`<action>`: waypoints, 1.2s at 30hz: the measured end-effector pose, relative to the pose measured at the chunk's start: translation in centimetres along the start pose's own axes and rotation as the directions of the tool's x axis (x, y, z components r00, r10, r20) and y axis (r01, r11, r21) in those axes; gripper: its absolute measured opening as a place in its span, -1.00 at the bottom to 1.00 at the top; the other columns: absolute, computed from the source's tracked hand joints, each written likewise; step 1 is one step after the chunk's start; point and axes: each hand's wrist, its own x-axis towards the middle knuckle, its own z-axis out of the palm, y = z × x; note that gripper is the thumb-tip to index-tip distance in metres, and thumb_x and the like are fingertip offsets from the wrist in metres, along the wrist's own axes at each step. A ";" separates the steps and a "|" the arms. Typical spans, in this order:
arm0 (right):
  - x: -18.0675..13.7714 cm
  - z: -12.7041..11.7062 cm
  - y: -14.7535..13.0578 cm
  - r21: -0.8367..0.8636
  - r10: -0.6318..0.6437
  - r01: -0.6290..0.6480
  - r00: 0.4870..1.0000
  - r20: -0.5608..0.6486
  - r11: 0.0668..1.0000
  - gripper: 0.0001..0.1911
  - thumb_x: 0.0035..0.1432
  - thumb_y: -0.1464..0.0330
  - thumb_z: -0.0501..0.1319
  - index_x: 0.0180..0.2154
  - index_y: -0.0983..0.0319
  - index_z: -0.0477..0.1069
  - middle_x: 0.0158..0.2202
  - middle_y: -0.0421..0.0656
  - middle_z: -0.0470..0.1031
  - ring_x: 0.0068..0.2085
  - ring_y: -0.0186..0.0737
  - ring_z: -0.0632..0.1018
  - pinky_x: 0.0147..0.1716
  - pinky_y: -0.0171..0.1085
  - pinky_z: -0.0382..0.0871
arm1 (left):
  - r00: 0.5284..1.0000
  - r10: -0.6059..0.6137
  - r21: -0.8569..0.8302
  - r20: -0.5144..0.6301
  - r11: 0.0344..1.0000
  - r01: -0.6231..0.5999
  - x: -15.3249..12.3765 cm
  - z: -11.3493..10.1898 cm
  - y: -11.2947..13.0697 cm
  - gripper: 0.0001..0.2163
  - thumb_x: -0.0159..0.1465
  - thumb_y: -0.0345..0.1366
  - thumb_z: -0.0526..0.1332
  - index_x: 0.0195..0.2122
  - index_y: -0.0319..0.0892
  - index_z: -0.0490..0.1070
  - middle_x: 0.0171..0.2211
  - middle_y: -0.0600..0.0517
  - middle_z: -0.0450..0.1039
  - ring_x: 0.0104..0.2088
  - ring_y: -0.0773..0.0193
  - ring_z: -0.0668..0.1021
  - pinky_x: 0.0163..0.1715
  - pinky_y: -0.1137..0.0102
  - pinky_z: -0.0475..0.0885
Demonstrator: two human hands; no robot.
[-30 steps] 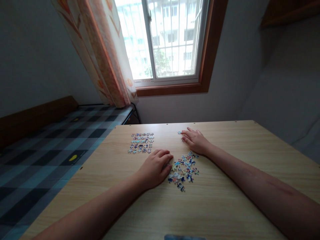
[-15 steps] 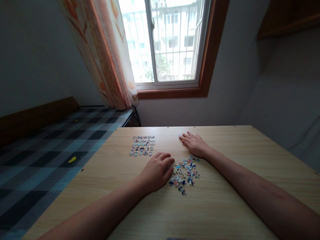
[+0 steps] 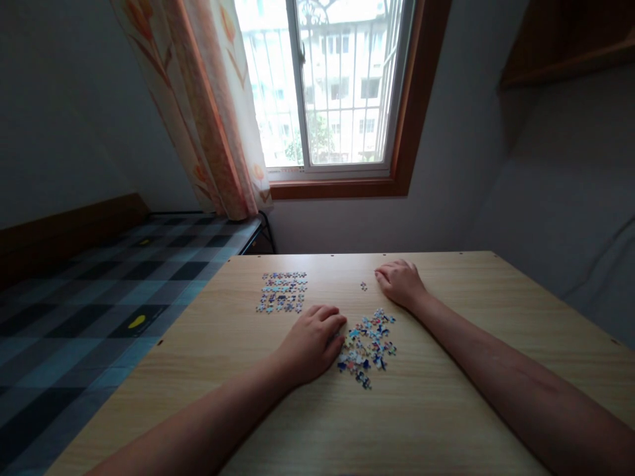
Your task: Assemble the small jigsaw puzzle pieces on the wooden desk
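Left hand (image 3: pixel 311 344) lies palm down on the wooden table (image 3: pixel 446 423), fingers loosely curled, gripping nothing. Fingertips sit at the left edge of the loose pile of puzzle pieces (image 3: pixel 368 345), touching or just short of it; can't tell which.

Right hand (image 3: pixel 401 283) rests further back on the table, fingers bent under into a loose fist, knuckles up. Whether a piece is held inside it is not visible. Single puzzle piece (image 3: pixel 364 286) lies just left of its knuckles, apart from them, with bare wood all around.

Pile sits between the two hands, nearer the left one, spread flat, with a few strays at its near end. Right forearm runs diagonally past the pile's right side, near it but not on it.

Sorted block of pieces (image 3: pixel 282 291) lies in neat rows beyond the left hand, toward the table's far left, near the left edge and short of the far edge. A strip of bare wood separates it from the left hand.

Room: wide bare tabletop to the right of the right arm and across the near side. Table's left edge runs beside a bed with checked cover (image 3: pixel 99 311). Far edge faces the wall under the window (image 3: pixel 337 86), with a gap; curtain (image 3: pixel 208 112) hangs at the window's left.
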 end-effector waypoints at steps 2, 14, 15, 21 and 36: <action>0.0 0.1 0.1 0.015 -0.050 0.050 0.997 0.054 0.999 -0.65 0.36 0.22 0.04 -0.05 0.14 0.56 0.03 -0.04 0.60 0.16 0.04 0.44 0.21 0.08 0.10 | 1.000 -0.001 -0.003 0.003 1.000 0.001 0.0 -0.1 0.0 -0.74 0.35 -0.28 0.15 0.03 -0.13 0.47 0.07 -0.09 0.48 0.07 0.03 0.46 0.14 0.07 0.39; 0.6 1.2 1.6 0.054 -0.013 0.004 0.983 0.182 0.999 -0.46 0.40 0.18 -0.05 0.30 0.22 0.26 0.38 0.05 0.22 0.41 0.07 0.15 0.32 0.15 0.02 | 1.000 -0.010 0.000 0.003 1.000 0.010 0.0 -0.2 0.1 -0.74 0.35 -0.28 0.17 0.03 -0.13 0.48 0.07 -0.10 0.49 0.08 0.04 0.46 0.14 0.08 0.40; 0.6 1.2 1.5 0.034 -0.007 0.000 0.979 0.202 0.999 -0.46 0.41 0.16 -0.07 0.30 0.19 0.27 0.40 0.02 0.18 0.42 0.08 0.12 0.33 0.18 -0.01 | 1.000 -0.009 0.001 0.004 1.000 0.009 0.0 -0.2 0.2 -0.74 0.34 -0.29 0.17 0.03 -0.13 0.48 0.07 -0.10 0.49 0.08 0.04 0.46 0.14 0.08 0.40; 1.0 1.3 1.5 -0.013 0.040 -0.038 0.962 0.270 0.999 -0.40 0.43 0.09 -0.14 0.36 0.14 0.20 0.45 -0.02 0.06 0.45 0.13 0.05 0.33 0.27 -0.08 | 1.000 -0.007 -0.003 -0.001 1.000 0.007 0.0 -0.1 0.1 -0.74 0.34 -0.29 0.17 0.04 -0.11 0.48 0.08 -0.09 0.48 0.09 0.04 0.45 0.15 0.08 0.39; 0.9 1.5 1.3 0.012 0.070 -0.075 0.970 0.234 0.997 -0.39 0.43 0.09 -0.14 0.39 0.16 0.13 0.43 -0.02 0.12 0.43 0.12 0.11 0.34 0.24 -0.05 | 1.000 -0.009 0.000 -0.007 1.000 0.009 0.0 -0.2 0.1 -0.74 0.33 -0.29 0.17 0.03 -0.12 0.48 0.07 -0.10 0.49 0.08 0.03 0.47 0.14 0.06 0.39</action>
